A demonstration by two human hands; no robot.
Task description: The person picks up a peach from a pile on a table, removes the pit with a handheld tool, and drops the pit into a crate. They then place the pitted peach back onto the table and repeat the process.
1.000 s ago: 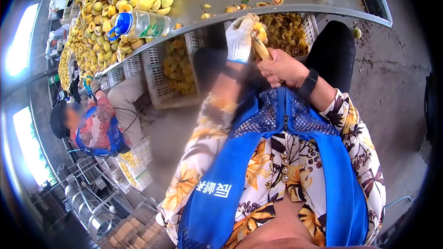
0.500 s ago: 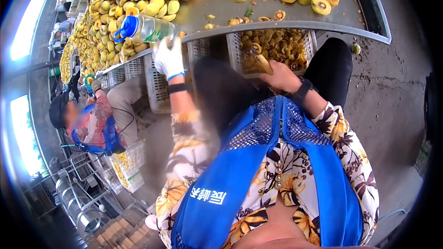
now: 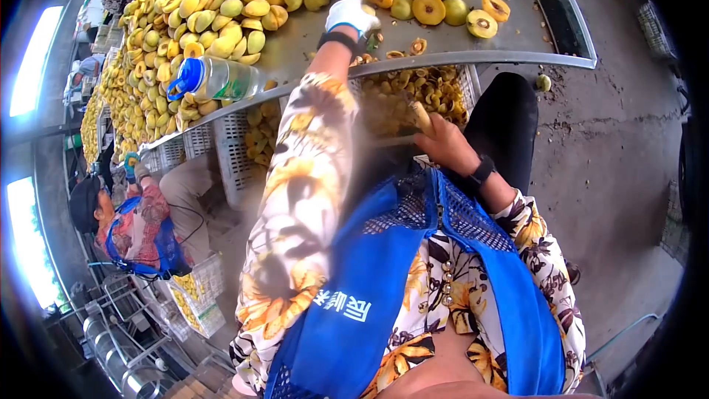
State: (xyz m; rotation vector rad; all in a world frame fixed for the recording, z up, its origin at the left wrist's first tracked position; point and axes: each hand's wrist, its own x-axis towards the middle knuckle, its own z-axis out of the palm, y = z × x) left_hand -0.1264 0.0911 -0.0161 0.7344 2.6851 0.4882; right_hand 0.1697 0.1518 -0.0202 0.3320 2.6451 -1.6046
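Observation:
My left hand (image 3: 353, 18), in a white glove, reaches over the metal table (image 3: 310, 52) beside the halved yellow stone fruit (image 3: 428, 9). Its fingers point away and down, so their grip is hidden. A small green leaf (image 3: 372, 40) lies by the fingertips. Low in front of my lap, my bare right hand (image 3: 449, 142) is closed around a wooden handle (image 3: 422, 118); the tool's other end is blurred. Beneath the table edge, behind the handle, a crate (image 3: 468, 91) holds fruit scraps.
A clear bottle (image 3: 229, 80) with a blue lid lies at the table's edge, against a big heap of fruit (image 3: 185, 29). Another person (image 3: 151, 229) sits at the left beside the table. White crates (image 3: 231, 148) stand underneath.
My left hand has moved right and farther over the table, from beside the bottle to the loose fruit. My right hand still grips the wooden handle. The whole view has shifted slightly.

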